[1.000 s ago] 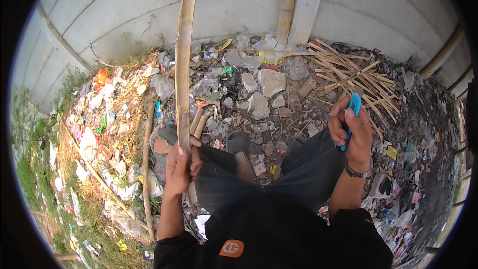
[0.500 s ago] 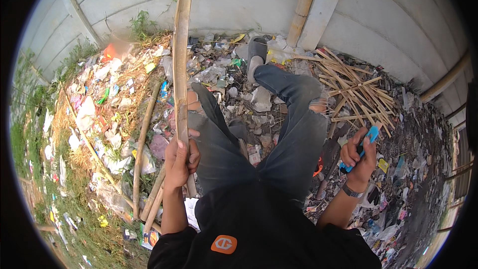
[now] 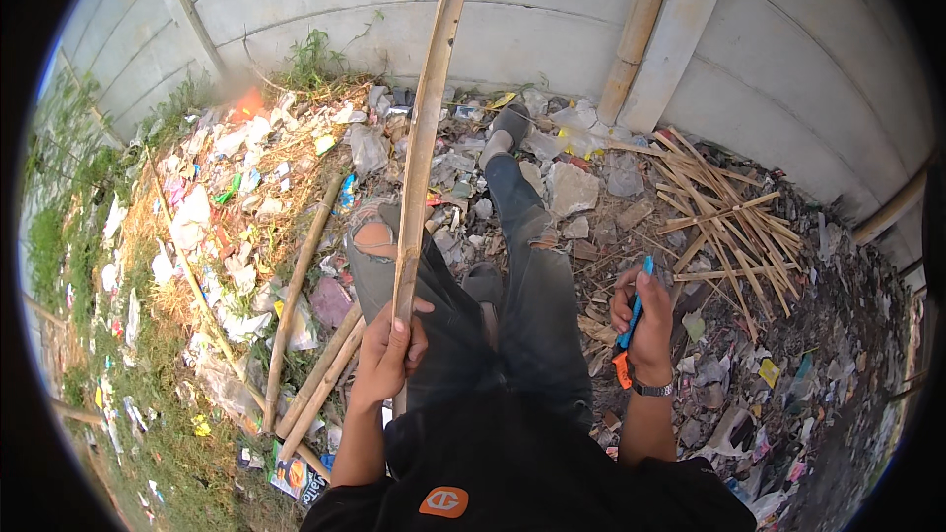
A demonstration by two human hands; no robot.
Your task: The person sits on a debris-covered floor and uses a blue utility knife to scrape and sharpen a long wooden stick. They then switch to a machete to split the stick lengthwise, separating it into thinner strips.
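Head view: left hand clenched around a long, tan, channel-shaped split-bamboo length, thumb laid along its face near the lower end. Bamboo stands raised in front of the body, leaning slightly right, top running out of frame; short butt shows below the fist. Right hand grasps a slim blue handheld tool, tip past the thumb; orange piece just below, can't tell if joined. Tool and bamboo well apart.

Handling, my judgement: bamboo fairly light but top-heavy when gripped this low, stiff with some flex, dry rather than slippery; split edges probably splintery. Best hold: flat faces, fingers off the edges, nearer mid-length for balance.

Around: loose pile of thin, pale wooden strips toward the litter-strewn ground's far right corner, near the grey panel wall; round brown bamboo poles toward its left edge.
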